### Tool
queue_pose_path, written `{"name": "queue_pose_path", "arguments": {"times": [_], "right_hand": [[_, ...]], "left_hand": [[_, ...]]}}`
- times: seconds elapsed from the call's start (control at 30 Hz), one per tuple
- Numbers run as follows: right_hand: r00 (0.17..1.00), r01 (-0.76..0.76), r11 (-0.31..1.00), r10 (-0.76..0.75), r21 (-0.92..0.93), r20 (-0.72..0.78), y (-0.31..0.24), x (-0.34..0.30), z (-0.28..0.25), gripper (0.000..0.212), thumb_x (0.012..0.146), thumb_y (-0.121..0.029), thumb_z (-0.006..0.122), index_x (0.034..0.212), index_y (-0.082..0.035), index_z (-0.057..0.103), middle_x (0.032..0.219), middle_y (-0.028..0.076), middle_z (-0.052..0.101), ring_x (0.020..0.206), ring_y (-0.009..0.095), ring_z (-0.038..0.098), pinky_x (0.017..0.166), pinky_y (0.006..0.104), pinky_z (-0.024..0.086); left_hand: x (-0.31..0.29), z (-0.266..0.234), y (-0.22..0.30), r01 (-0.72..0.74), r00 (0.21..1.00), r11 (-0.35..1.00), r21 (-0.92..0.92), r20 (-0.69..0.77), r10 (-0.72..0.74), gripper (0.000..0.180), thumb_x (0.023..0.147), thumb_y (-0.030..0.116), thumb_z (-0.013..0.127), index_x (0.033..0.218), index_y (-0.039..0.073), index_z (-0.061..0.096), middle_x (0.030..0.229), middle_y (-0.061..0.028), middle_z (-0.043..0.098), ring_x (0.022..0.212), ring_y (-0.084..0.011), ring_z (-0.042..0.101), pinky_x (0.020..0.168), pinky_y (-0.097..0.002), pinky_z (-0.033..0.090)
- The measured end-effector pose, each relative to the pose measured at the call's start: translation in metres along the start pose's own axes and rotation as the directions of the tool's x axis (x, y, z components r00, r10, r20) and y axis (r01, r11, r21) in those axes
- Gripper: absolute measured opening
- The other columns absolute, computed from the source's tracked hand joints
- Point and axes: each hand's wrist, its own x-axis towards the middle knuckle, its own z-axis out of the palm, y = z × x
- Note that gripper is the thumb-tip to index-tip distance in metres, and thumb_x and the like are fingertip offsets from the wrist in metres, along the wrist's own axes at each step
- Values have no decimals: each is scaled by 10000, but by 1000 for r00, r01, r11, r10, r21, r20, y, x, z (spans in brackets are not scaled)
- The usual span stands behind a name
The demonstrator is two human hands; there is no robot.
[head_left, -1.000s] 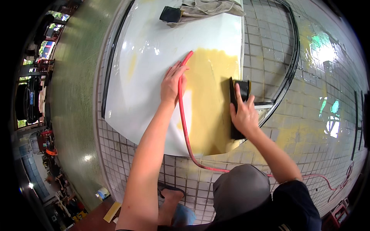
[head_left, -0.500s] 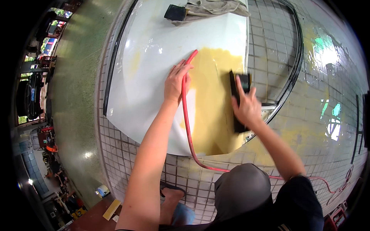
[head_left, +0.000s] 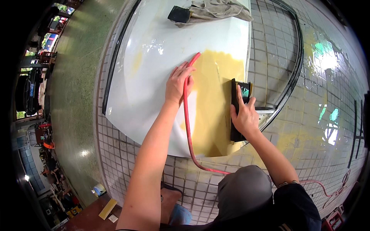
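Note:
A white car door panel lies in front of me, with a wide patch of yellow filler along its right part. My left hand rests on the white surface, its fingers round a red hose whose end points away over the patch's left edge. At the right edge of the patch my right hand grips a long black sanding block, the index finger stretched along its top. The block's underside is hidden.
A grey cloth and a small black block lie on the far end of the panel. The door's black window frame curves round at right over wet tiles. My knee is close to the near edge, and the hose trails past it.
My right hand has drawn the sanding block a little toward me along the filler's right edge. My left hand still holds the hose in nearly the same place.

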Motion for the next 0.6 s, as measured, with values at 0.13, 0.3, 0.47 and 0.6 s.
{"name": "queue_pose_path", "arguments": {"times": [0.13, 0.3, 0.47, 0.6], "right_hand": [[997, -76, 996, 75, -39, -31, 10, 88, -7, 802, 1019, -411, 611, 1718, -369, 221, 1244, 317, 525, 918, 498, 708, 763, 561, 613], [960, -262, 963, 252, -65, -124, 43, 217, -22, 764, 1032, -519, 533, 1714, -389, 214, 1349, 338, 516, 1050, 516, 716, 925, 568, 594], [978, -196, 976, 188, -96, -89, 48, 204, -17, 796, 1035, -528, 532, 1725, -371, 170, 1398, 344, 490, 1086, 509, 711, 911, 549, 603], [996, -83, 993, 81, -78, -35, 29, 114, -12, 833, 1030, -458, 600, 1729, -345, 161, 1335, 328, 514, 1049, 485, 703, 880, 558, 608]], "left_hand": [[-2, -7, -3, -32, 999, 998, 46, 30, 30, 331, 883, 120, 737, 1209, 132, 679, 1359, -148, 707, 1365, -329, 609, 1168, -480, 465], [3, -2, 4, -135, 989, 988, 69, 67, 131, 339, 878, 237, 790, 1177, 161, 650, 1392, -124, 702, 1452, -315, 536, 1209, -517, 407], [1, 0, 1, -225, 959, 971, 86, 196, 205, 396, 902, 312, 798, 1204, 158, 594, 1442, -101, 676, 1501, -380, 467, 1234, -599, 339], [1, -2, 3, -323, 904, 946, 39, 310, 295, 418, 902, 304, 791, 1210, 145, 558, 1531, -115, 609, 1526, -434, 416, 1243, -645, 301]]}}
